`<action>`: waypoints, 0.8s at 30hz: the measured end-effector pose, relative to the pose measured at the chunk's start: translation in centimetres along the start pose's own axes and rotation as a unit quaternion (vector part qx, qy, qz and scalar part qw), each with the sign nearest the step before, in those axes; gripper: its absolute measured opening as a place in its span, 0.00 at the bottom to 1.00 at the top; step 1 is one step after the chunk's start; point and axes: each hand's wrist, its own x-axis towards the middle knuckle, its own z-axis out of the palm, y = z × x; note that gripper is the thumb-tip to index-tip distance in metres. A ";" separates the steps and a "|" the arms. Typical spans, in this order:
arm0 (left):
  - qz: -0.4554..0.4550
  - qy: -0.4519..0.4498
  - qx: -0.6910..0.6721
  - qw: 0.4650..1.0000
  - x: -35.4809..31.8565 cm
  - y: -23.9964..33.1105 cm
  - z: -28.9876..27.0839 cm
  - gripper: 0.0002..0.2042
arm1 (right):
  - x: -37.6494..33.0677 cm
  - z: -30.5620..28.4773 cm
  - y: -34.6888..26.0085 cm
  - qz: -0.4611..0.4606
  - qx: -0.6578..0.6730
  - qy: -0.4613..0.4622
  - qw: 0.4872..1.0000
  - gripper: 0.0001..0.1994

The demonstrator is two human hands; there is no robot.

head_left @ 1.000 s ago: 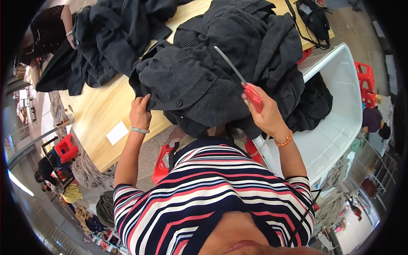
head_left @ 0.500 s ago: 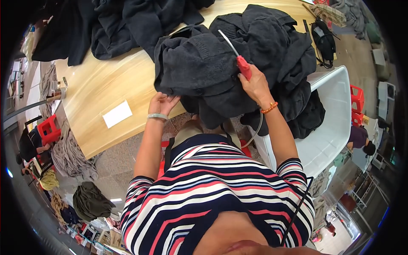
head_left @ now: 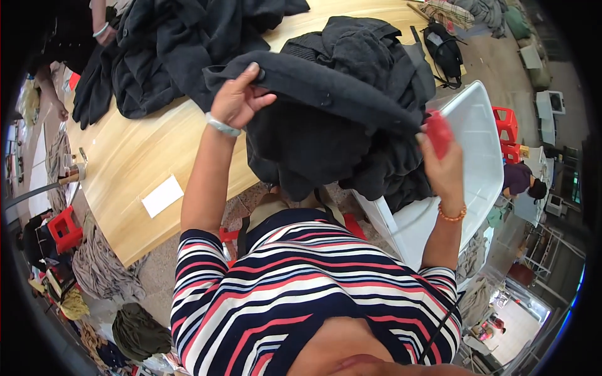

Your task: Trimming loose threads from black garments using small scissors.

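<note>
My left hand (head_left: 240, 100) pinches one end of the button band of a dark grey knit cardigan (head_left: 313, 135), thumb on top and fingers below. The band stretches across in front of me, lifted above the rest of the garment. My right hand (head_left: 444, 169), at the band's other end, is closed round a red-handled tool (head_left: 439, 133), smeared by motion. Its thumb and fingertips reach the band's edge; whether they grip the cloth too I cannot tell. The tool's thin rod does not show now. Part of the cardigan hangs over the table's near edge toward my lap.
More dark garments (head_left: 157, 56) lie on the wooden table (head_left: 119, 188) at the far left, beside a co-worker's hand (head_left: 105, 32). A white card (head_left: 162, 196) rests near the front edge. On the right stands a white plastic tub (head_left: 480, 144), with a black bag (head_left: 444, 53) beyond it.
My left hand has risen and moved away from me, lifting the band. My right hand has swung right and nearer with the tool. A co-worker's arms have appeared at the far left.
</note>
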 end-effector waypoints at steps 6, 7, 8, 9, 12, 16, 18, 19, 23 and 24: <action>-0.049 -0.021 -0.246 0.968 2.0 -6.0 -1.7 0.14 | -3.8 3.9 3.0 0.045 -0.107 -0.236 0.965 0.13; -0.041 0.013 -0.245 0.968 1.3 -6.0 -0.1 0.15 | -4.0 4.3 2.4 0.041 -0.067 -0.252 0.965 0.12; -0.046 0.013 -0.241 0.969 1.2 -6.4 0.1 0.15 | -3.9 4.8 1.9 0.045 -0.063 -0.250 0.965 0.12; -0.028 0.020 -0.240 0.970 1.2 -6.5 0.2 0.15 | -3.5 5.5 1.4 0.019 -0.098 -0.265 0.959 0.12; -0.002 0.053 -0.218 0.975 2.3 -7.2 -1.1 0.15 | -2.3 7.3 0.2 -0.021 -0.155 -0.278 0.948 0.12; 0.004 0.069 -0.225 0.972 3.3 -8.0 -2.5 0.14 | -1.9 8.8 -1.3 -0.037 -0.163 -0.291 0.942 0.12; -0.015 0.054 -0.205 0.977 2.9 -7.9 -1.4 0.13 | -2.1 8.9 -1.6 -0.024 -0.155 -0.306 0.939 0.12; -0.027 0.044 -0.188 0.981 2.6 -7.9 -0.9 0.12 | -2.5 8.7 -1.7 -0.020 -0.154 -0.304 0.940 0.12; -0.122 0.043 -0.204 0.970 2.5 -9.8 2.8 0.07 | -4.5 7.5 -0.3 0.011 -0.127 -0.270 0.954 0.13; -0.122 0.041 -0.203 0.971 2.6 -10.1 2.9 0.07 | -5.0 7.2 -0.1 0.012 -0.121 -0.260 0.958 0.14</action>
